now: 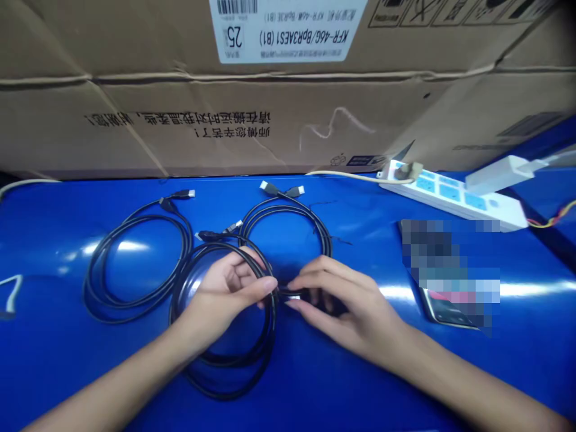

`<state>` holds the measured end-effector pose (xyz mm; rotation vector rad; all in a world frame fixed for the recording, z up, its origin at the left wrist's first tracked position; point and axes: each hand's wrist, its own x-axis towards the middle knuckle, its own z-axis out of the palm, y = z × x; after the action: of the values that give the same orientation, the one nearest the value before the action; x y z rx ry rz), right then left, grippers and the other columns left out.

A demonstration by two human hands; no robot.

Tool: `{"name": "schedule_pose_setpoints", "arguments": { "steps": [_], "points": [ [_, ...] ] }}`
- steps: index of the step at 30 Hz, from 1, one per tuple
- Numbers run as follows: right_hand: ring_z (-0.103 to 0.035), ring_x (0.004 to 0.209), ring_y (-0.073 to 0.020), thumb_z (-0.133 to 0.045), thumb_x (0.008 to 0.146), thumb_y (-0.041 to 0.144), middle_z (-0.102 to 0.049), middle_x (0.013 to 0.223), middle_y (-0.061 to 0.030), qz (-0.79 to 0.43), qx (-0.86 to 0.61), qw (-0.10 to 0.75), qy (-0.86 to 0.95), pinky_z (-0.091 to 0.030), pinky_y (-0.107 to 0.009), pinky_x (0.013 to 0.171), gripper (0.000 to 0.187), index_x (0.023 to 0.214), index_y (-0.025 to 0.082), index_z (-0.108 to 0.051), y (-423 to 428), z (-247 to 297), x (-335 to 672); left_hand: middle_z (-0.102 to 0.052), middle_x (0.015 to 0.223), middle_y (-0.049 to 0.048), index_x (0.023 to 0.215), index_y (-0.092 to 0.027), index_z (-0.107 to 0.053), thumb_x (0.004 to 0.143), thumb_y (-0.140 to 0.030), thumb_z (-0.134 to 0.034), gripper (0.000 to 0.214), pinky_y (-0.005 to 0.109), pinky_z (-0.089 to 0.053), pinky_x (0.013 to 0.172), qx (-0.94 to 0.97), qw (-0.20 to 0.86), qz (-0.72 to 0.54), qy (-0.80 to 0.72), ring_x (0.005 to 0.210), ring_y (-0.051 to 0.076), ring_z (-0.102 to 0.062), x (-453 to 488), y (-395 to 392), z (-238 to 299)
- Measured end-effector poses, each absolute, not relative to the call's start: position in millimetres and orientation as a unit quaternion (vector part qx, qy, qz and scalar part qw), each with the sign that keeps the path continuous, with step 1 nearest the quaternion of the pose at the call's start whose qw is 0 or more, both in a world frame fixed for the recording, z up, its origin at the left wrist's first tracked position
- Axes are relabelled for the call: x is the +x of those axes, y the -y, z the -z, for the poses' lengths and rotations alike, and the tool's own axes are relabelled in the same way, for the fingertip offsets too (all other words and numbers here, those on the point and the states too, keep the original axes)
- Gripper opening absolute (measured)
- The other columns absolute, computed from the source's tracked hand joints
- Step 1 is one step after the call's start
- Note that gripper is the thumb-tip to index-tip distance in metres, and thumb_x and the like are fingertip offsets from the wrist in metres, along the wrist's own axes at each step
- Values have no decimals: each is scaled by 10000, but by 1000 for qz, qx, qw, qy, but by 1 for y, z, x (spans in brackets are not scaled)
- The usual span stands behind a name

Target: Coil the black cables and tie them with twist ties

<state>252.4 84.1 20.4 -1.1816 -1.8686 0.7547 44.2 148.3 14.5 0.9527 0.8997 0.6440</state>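
Observation:
Three coiled black cables lie on a blue table (315, 384). The left coil (135, 258) rests alone with its plugs at the top. A middle coil (234, 360) lies under my hands, and a far coil (288, 216) sits behind them. My left hand (225, 291) pinches the right edge of the middle coil between thumb and fingers. My right hand (342, 300) meets it fingertip to fingertip, closed on a small black strap or tie at the same spot of the cable.
A large cardboard box (270, 96) stands along the table's back edge. A white power strip (450, 195) with a white plug lies at the back right. A phone (450, 300), partly blurred out, lies right of my right hand.

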Motion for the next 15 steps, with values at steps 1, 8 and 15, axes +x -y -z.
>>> {"name": "schedule_pose_setpoints", "arguments": {
  "steps": [1,8,15],
  "points": [
    [-595,628,-105,-690,942,210,-666,914,-41,-331,-470,395,716,-503,-222,550,156,1093,181,-719,-85,-20,251,-642,702,-50,846,-198,-621,728,-285,-861,282,187,-484,536,436,743,-296,-412,591,92,-570,44,-148,-15],
    [-612,655,-116,-735,903,342,-685,875,-47,-520,-509,367,580,-454,-199,504,177,966,192,-805,-90,-23,247,-627,681,-53,816,-207,-607,704,-324,-869,307,204,-488,543,459,716,-302,-430,599,107,-572,45,-149,-17],
    [-506,545,-77,-767,867,399,-627,734,6,-623,-485,352,503,-420,-194,480,234,931,175,-795,-94,-26,249,-632,684,-51,814,-207,-615,748,-309,-841,257,194,-485,576,462,715,-310,-424,609,95,-568,44,-148,-16]
  ]
}}
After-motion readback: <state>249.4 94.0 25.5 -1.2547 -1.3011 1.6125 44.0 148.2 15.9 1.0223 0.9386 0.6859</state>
